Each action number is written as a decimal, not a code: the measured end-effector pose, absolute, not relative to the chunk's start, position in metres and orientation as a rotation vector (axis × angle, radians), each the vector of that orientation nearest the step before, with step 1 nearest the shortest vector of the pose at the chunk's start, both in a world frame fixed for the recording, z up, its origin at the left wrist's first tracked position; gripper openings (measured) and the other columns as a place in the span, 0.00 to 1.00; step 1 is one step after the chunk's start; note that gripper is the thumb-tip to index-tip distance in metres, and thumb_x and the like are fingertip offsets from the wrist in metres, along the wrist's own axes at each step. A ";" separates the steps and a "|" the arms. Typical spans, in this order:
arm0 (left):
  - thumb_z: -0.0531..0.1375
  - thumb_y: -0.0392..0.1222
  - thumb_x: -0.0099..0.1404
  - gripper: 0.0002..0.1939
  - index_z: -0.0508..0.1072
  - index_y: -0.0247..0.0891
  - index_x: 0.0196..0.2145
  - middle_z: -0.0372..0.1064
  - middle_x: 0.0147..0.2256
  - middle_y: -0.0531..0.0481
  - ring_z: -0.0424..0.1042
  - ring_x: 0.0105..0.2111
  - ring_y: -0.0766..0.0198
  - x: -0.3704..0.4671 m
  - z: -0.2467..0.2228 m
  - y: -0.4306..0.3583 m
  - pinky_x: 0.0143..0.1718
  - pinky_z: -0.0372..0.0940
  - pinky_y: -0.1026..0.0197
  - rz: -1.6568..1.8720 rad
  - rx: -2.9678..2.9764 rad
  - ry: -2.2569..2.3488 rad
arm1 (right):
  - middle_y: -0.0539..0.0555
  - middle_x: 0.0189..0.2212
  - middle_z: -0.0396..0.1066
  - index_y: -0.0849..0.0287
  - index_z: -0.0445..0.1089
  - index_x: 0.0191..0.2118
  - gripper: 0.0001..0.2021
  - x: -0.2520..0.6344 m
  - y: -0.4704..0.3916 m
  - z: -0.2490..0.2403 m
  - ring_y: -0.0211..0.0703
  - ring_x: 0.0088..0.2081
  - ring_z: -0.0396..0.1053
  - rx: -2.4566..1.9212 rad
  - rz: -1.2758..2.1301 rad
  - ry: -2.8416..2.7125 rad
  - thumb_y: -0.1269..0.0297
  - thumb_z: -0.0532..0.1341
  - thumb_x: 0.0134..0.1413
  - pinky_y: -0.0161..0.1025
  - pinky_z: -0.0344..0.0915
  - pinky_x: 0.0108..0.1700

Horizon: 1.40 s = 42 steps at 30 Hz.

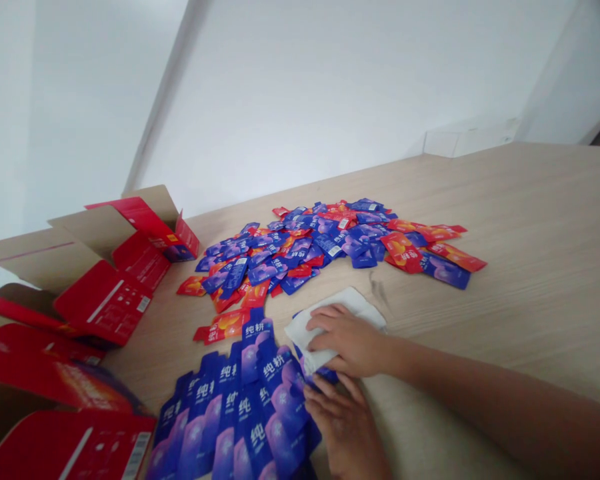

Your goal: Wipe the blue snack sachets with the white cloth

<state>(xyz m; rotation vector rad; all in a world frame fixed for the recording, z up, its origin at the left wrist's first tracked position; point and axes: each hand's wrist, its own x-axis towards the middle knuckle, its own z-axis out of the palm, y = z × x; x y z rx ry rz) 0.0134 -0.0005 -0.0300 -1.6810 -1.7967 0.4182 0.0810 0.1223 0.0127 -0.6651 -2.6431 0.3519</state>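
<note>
My right hand (347,341) presses a folded white cloth (357,305) onto a blue-and-purple sachet (329,375) on the table, its fingers bent over the cloth. Most of that sachet is hidden beneath cloth and hands. Just below, my left hand (345,427) has its fingertips on the near edge of the same sachet, holding it against the tabletop. To the left of my hands lie overlapping rows of blue-and-purple sachets (245,413), faces up. Beyond them spreads a loose pile of mixed blue and red-orange sachets (290,250).
Several opened red cardboard boxes (105,300) stand along the left side with flaps up. A white wall (330,93) closes off the back of the wooden table (505,280). A white box-like fitting (470,139) sits against the wall at the far right.
</note>
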 end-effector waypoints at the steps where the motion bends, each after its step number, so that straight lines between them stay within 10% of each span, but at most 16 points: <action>1: 0.52 0.27 0.57 0.21 0.73 0.35 0.47 0.71 0.44 0.27 0.72 0.43 0.43 0.013 -0.028 -0.001 0.44 0.65 0.40 0.442 -1.668 -1.757 | 0.56 0.50 0.65 0.52 0.72 0.46 0.15 0.081 0.124 0.012 0.52 0.54 0.54 -0.704 0.351 -2.631 0.58 0.60 0.52 0.51 0.48 0.55; 42: 0.55 0.30 0.57 0.18 0.74 0.38 0.45 0.72 0.44 0.27 0.72 0.43 0.42 0.013 -0.036 -0.001 0.46 0.63 0.40 0.412 -1.606 -1.725 | 0.57 0.49 0.65 0.56 0.72 0.44 0.15 0.083 0.125 0.014 0.51 0.54 0.55 -0.662 0.330 -2.645 0.62 0.62 0.48 0.49 0.50 0.55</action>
